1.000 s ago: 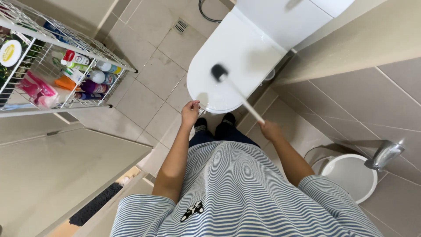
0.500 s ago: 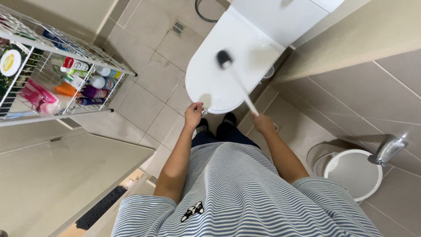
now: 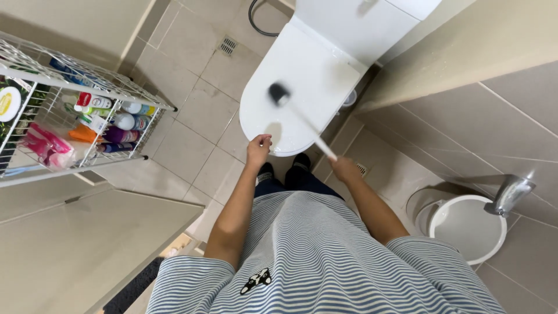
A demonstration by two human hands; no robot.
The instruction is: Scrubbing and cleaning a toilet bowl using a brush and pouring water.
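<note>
A white toilet [image 3: 314, 70] with its lid down stands in front of me. My right hand [image 3: 344, 170] grips the white handle of a toilet brush [image 3: 302, 123], whose dark head hangs blurred above the lid. My left hand [image 3: 258, 150] is at the front edge of the lid, fingers curled by the rim; whether it grips the lid I cannot tell. I wear a blue-and-white striped shirt.
A white wire rack [image 3: 75, 110] with bottles and packets stands at the left. A white round bin [image 3: 468, 227] sits on the floor at the right under a chrome wall fitting [image 3: 511, 195]. A floor drain [image 3: 228, 45] lies left of the toilet. Tiled wall runs along the right.
The brush head has swung up and to the left over the lid. My left hand stays at the lid's front edge.
</note>
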